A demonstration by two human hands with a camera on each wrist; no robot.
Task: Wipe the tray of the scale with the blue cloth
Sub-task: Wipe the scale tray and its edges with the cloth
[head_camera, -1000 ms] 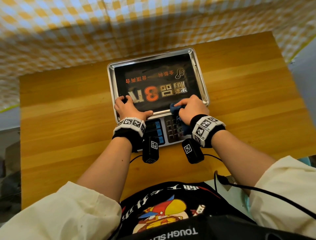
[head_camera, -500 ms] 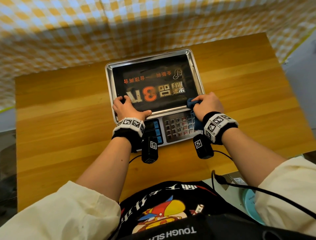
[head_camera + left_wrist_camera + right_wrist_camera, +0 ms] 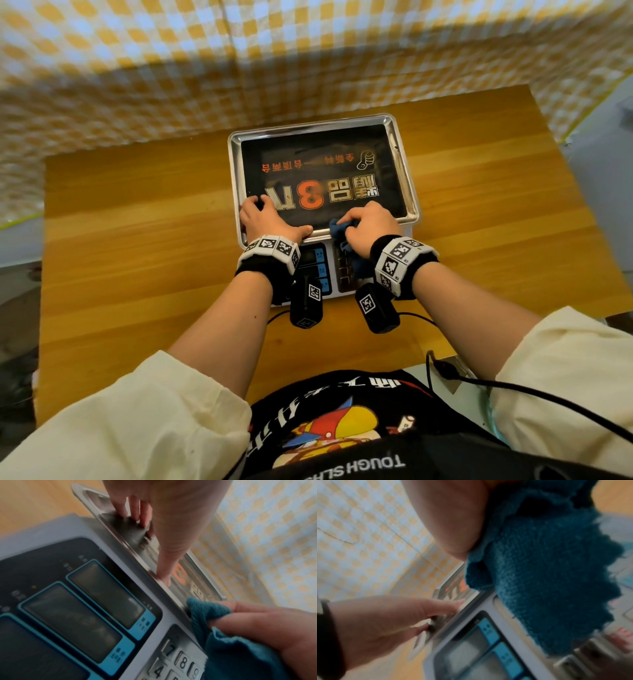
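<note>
From the head view, the scale (image 3: 329,267) stands on the wooden counter (image 3: 137,274), and its steel tray (image 3: 409,192) carries a dark printed sheet. The left hand (image 3: 265,219) holds the near-left corner of the tray, with the thumb lying along the near rim. The right hand (image 3: 368,224) is closed around the bunched blue cloth (image 3: 339,229) and presses it on the near edge of the tray, right of the middle. One end of the cloth hangs down over the keypad. I judge that the wiping is in progress at the near rim. Whether the far part and the side rims are already wiped, I cannot tell, because no dirt or wet trace is visible.

In the left wrist view, the fingers (image 3: 140,515) of the left hand are bent onto the tray corner and the thumb lies on the rim, so this hand grasps the tray and keeps it steady. The cloth (image 3: 207,612) touches the rim just above the number keys, pinched by the right hand (image 3: 267,626).

The right wrist view is blurred. The cloth (image 3: 547,574) fills much of it and hangs from the closed right hand down to the scale front, while the left hand (image 3: 385,622) rests on the tray corner.
</note>
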